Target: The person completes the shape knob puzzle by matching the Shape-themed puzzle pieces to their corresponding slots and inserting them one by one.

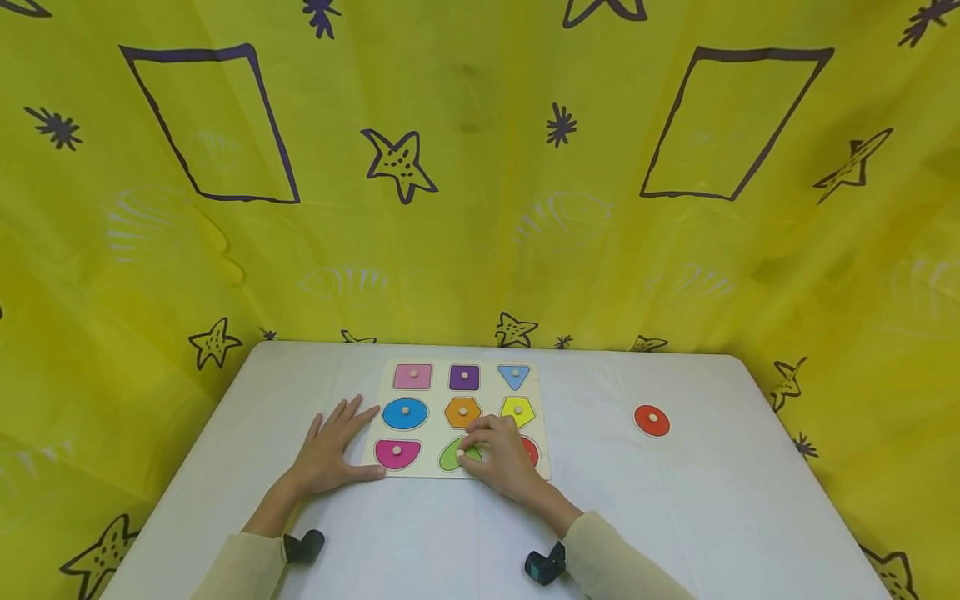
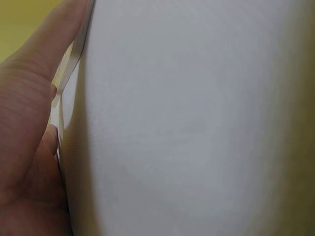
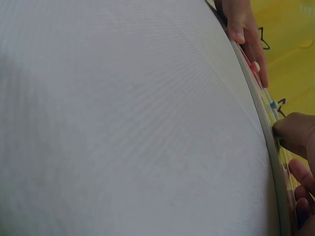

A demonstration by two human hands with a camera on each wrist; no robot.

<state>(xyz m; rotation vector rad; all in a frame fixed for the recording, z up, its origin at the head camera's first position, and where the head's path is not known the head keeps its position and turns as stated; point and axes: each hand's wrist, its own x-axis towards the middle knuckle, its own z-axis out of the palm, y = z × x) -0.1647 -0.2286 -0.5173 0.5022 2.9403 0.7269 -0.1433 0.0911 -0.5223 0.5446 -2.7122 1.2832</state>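
Observation:
A wooden peg puzzle board [image 1: 433,473] lies flat on the table, its coloured shapes fitted with small knobs. My right hand [image 1: 504,457] pinches the knob of the green oval piece [image 1: 450,455] in the front row; the hand hides part of this piece. Partly behind that hand shows a red piece [image 1: 531,450] at the board's right front corner. My left hand [image 1: 327,454] rests on the table with fingers spread, its thumb and fingertips at the board's left edge. In the right wrist view the right hand [image 3: 300,142] is low over the board.
Away from the board, a red round piece [image 1: 652,421] with a knob lies on the right of the white table [image 1: 720,517]. Blue oval [image 1: 393,414], magenta half-round [image 1: 408,456] and several other shapes sit on the board. A yellow patterned curtain [image 1: 480,250] surrounds the table.

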